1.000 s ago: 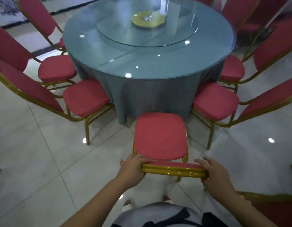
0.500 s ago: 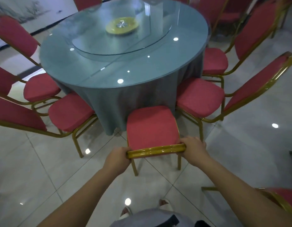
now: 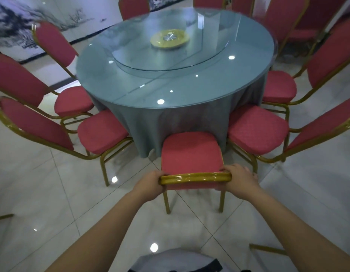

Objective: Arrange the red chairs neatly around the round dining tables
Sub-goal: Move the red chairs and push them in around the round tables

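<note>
Two hands gripped the gold top rail of one red chair [image 3: 190,152]: the left hand [image 3: 149,184] was wrapped round the rail's left end and the right hand [image 3: 240,178] round its right end, fingers curled over the metal and closed tight on it. The chair faced the round counter [image 3: 176,75], its seat front touching or just short of the grey cloth [image 3: 170,124]; which of the two could not be told. It sat between a left chair [image 3: 103,130] and a right chair [image 3: 256,128], both already pulled in close, with narrow gaps on either side. More red chairs ringed the far side, and a glass turntable [image 3: 170,48] lay on the counter's middle.

The step in hand looked like seating this chair into its slot. It seemed nearly home, though its seat appeared to reach less far in than its neighbours'. The next move would likely call for a short, straight push, kept square so the legs cleared the frames alongside, then a release of both hands and a turn to any chair still out of line, such as the one whose gold frame [image 3: 268,250] showed at the lower right.
</note>
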The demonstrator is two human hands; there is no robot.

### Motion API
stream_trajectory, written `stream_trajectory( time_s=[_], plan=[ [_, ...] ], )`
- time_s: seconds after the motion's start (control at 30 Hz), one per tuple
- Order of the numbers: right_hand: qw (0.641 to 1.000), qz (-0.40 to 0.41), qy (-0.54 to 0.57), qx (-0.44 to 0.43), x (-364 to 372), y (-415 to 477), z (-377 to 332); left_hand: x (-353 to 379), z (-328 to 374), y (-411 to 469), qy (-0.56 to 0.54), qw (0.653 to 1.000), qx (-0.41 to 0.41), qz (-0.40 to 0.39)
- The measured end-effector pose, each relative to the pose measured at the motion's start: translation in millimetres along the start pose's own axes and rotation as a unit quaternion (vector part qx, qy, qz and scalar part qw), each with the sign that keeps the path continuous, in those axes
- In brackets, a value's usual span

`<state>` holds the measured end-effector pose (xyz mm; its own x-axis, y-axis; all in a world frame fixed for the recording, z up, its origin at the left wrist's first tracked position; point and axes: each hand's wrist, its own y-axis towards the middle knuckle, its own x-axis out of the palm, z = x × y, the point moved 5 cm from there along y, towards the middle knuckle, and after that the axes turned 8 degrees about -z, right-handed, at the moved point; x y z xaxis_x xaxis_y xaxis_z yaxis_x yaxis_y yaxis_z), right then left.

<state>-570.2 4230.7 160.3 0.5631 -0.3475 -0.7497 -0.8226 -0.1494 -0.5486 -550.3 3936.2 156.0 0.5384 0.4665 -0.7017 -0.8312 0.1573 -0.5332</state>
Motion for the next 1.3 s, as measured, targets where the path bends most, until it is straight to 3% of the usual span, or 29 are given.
stream_trajectory(
  time_s=[0.07,0.2,0.33,0.5,0.77,0.93,1.13,1.3],
  plan=[
    [0.999,-0.042,-0.013,-0.018,-5,-9,-14,-3,-9,-7,-0.047,0.999,0.008,-0.015],
    [0.991,-0.006,0.035,-0.127,-12,-18,-79,-18,-49,-31,-0.072,0.997,-0.011,-0.001],
    [0.982,0.008,0.061,-0.179,4,-8,-156,-45,-101,-55,-0.057,0.998,-0.038,0.001],
    [0.973,-0.016,0.099,-0.207,49,11,-262,-95,-178,-86,-0.084,0.994,-0.041,0.051],
    [0.965,-0.044,0.038,-0.255,117,31,-465,-186,-355,-160,-0.146,0.979,-0.087,0.109],
    [0.962,-0.087,0.028,-0.258,159,44,-554,-231,-437,-186,-0.166,0.971,-0.108,0.136],
    [0.963,-0.08,0.018,-0.256,169,95,-632,-306,-509,-174,-0.11,0.978,-0.098,0.147],
    [0.964,-0.062,0.078,-0.248,179,166,-707,-396,-570,-129,-0.045,0.98,-0.114,0.159]
  ],
)
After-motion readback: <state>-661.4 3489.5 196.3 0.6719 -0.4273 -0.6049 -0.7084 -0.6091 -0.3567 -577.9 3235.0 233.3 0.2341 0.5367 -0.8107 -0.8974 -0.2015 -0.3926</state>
